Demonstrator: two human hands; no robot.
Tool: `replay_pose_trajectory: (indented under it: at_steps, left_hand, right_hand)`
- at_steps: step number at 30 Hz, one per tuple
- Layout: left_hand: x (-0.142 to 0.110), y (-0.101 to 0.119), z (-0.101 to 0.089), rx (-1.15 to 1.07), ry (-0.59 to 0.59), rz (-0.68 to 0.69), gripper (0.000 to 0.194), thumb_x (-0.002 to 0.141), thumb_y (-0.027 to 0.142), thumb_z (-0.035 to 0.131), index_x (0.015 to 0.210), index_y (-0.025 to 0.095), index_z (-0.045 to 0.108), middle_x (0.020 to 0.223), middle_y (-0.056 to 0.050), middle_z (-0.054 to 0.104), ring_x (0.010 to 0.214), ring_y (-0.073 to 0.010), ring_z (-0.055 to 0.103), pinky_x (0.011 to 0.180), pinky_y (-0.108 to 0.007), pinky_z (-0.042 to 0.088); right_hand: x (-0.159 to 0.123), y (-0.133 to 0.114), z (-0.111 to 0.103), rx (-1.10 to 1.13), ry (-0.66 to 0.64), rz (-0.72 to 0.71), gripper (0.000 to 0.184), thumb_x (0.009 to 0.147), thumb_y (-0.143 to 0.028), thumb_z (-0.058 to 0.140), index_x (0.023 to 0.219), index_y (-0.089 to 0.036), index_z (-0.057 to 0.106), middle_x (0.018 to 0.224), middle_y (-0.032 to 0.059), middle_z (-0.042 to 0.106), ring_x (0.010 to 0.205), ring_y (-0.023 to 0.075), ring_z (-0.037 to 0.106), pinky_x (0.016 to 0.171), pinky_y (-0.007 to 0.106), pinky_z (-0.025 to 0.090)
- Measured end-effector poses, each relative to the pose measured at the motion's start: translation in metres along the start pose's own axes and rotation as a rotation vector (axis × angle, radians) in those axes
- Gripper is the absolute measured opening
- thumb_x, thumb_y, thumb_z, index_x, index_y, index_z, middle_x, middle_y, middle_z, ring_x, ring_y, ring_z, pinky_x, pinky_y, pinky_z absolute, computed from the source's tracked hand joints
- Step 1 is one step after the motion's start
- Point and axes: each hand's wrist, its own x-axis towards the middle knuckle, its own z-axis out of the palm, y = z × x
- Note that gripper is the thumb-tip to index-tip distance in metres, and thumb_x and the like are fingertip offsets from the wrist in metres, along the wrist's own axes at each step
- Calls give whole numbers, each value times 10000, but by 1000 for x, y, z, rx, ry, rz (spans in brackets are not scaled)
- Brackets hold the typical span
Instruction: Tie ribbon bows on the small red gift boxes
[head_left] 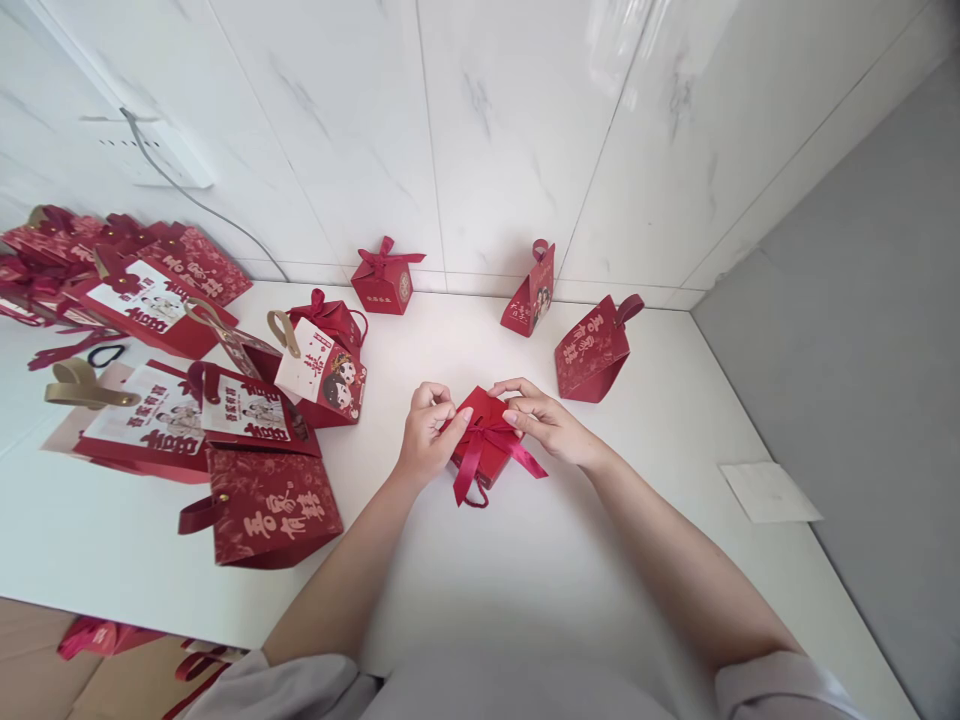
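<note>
A small red gift box (pixel 487 448) with a red ribbon (pixel 480 462) lies on the white table (pixel 525 580) in the middle of the head view. My left hand (pixel 427 435) is curled at the box's left side, its fingers pinching the ribbon. My right hand (pixel 544 420) rests on the box's right top edge, fingers pinched on the ribbon near the knot. Ribbon tails hang loose toward me and to the right.
Three finished red boxes stand near the wall: a bowed one (pixel 384 278), a narrow one (pixel 531 296), a wedge-shaped one (pixel 592 352). Several flat and folded red bags (pixel 262 500) crowd the left side. A white paper (pixel 769 492) lies at the right edge.
</note>
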Motion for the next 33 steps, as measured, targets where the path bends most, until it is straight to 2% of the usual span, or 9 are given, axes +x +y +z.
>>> replay_pose_trajectory:
  at_steps: [7,16,19,24,29,31,33]
  left_hand:
    - [1,0,-1,-19,11,5,376,861,272,583,547,165,406,836,-25,418,799,-148,461,758,-308,404]
    - [-4,-4,9,-165,120,-75,404,851,321,610,536,165,410,821,-21,419,792,-147,455,765,-298,399]
    - [-5,-5,12,-258,144,-140,431,843,372,620,533,162,406,831,-23,424,780,-141,448,736,-281,401]
    - [-1,-7,13,-579,100,-338,527,903,553,427,544,167,423,778,-25,454,623,-115,402,595,-253,407]
    - [2,-10,9,-607,57,-309,515,844,482,569,477,153,420,847,-48,493,754,-135,478,685,-254,447]
    - [2,-10,6,-592,34,-299,487,850,458,567,487,154,456,869,-55,509,772,-143,496,700,-269,455]
    - [1,-10,4,-565,2,-295,463,862,446,553,509,155,487,898,-61,525,782,-148,511,714,-283,464]
  right_hand:
    - [-1,3,2,49,29,-5,408,925,-482,509,640,-201,591,1204,61,502,1258,258,434,979,396,445]
    - [-1,9,5,69,70,-53,396,917,-473,530,630,-212,605,1158,55,514,1323,263,383,1080,439,335]
    - [-1,9,5,81,71,-55,402,909,-492,534,630,-211,605,1152,57,517,1313,266,391,1059,438,359]
    - [0,10,7,134,74,-22,427,893,-511,550,604,-199,588,1153,60,505,1204,257,482,936,390,468]
    - [1,3,9,170,62,23,444,902,-519,526,617,-190,616,1241,51,501,1036,220,576,773,333,526]
    - [1,-1,10,161,70,23,470,915,-533,488,634,-189,643,1273,52,501,1062,226,573,765,328,530]
    - [1,-4,10,148,82,10,500,922,-549,460,637,-191,661,1282,57,513,1155,243,532,818,328,523]
